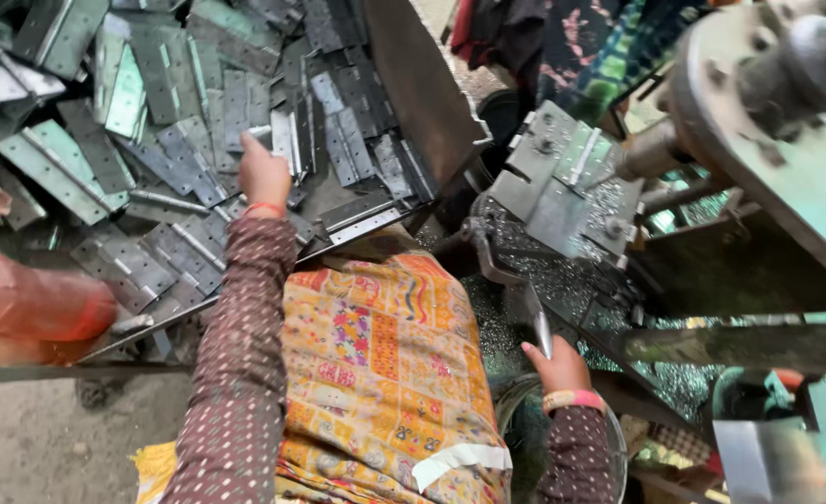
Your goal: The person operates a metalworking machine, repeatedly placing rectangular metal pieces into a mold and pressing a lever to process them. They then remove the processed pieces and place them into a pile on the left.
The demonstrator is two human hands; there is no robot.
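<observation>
- L hand (263, 175): fingers pinching a hinge (284, 140) off hinge pile (152, 112); lift one only
- R hand (556, 366): fingers wrapped round metal lever (540, 327); keep clear of press jig (562, 187)

No packages, labels, signs or screens.

Dull grey metal hinges (189, 149), shiny metal swarf (562, 280) w/ glitter, printed matt cloth on lap (385, 355).

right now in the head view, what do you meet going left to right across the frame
another person's orange sleeve → pile of grey metal hinges → left hand reaching into the hinges → orange patterned cloth on the lap → right hand on a metal lever → hinge clamped in the machine → big round metal wheel
</observation>
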